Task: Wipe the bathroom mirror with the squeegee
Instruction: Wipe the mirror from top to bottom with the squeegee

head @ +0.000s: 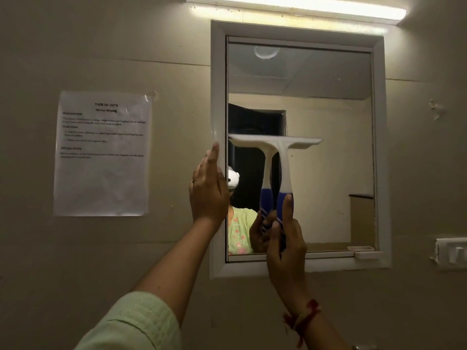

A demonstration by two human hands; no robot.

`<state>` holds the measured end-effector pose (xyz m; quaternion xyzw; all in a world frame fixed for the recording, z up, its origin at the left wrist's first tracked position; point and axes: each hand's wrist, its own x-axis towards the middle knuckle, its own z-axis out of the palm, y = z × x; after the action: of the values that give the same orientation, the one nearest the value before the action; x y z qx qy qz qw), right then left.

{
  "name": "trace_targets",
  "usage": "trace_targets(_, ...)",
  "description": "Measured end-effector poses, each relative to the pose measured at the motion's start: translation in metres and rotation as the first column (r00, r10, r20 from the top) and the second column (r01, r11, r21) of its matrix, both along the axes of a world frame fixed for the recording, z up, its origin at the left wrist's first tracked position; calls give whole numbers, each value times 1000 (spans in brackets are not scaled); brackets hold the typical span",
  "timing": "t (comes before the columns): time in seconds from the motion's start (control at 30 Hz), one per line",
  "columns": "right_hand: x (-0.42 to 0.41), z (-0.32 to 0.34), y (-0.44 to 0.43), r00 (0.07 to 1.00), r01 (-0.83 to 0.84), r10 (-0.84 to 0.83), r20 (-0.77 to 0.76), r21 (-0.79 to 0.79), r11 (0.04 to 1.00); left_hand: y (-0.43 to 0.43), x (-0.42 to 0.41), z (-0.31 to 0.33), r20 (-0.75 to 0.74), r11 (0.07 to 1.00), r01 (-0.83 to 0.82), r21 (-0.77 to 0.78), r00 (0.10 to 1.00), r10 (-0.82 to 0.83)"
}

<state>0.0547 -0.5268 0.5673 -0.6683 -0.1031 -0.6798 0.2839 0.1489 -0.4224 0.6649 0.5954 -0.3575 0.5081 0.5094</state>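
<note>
A white-framed bathroom mirror (333, 157) hangs on the beige wall. A squeegee (283, 152) with a white blade head and a blue and white handle is pressed against the left-middle of the glass, blade level and uppermost. My right hand (285, 246) grips its blue handle from below, thumb up along the grip. My left hand (208, 190) lies flat with fingers together against the mirror's left frame edge and holds nothing. The glass reflects the squeegee, the hand and a person in a pale green top.
A printed task sheet (102, 152) is taped to the wall left of the mirror. A tube light (303, 7) glows above. A small white tray (367, 254) sits on the frame's lower right corner, and a switch plate (452, 252) is at the far right.
</note>
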Motion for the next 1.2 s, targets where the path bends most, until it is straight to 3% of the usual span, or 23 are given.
trace_targets(0.13,-4,-28,0,1000,-7,7,-22,15,1000,0,0,0,1,1000,-4,-4,1000,4)
trace_targets(0.37,0,18,-1,999,-32,32,14,32,999,0,1,0,-5,1000,-9,-6,1000,9)
trace_targets(0.6,1,-46,13,997,-68,70,-16,83,994,-1,0,-1,2,1000,-16,-6,1000,16)
trace_targets(0.83,6,-5,7,993,-112,110,31,88,990,-1,1,0,-1,1000,4,-4,1000,-4)
trace_targets(1.07,-4,-50,5,988,-154,156,-2,120,981,-2,1,1,-9,993,-117,-24,993,117)
trace_targets(1.2,-1,-27,8,983,-183,180,39,106,977,-2,1,1,-10,995,-101,-20,995,101)
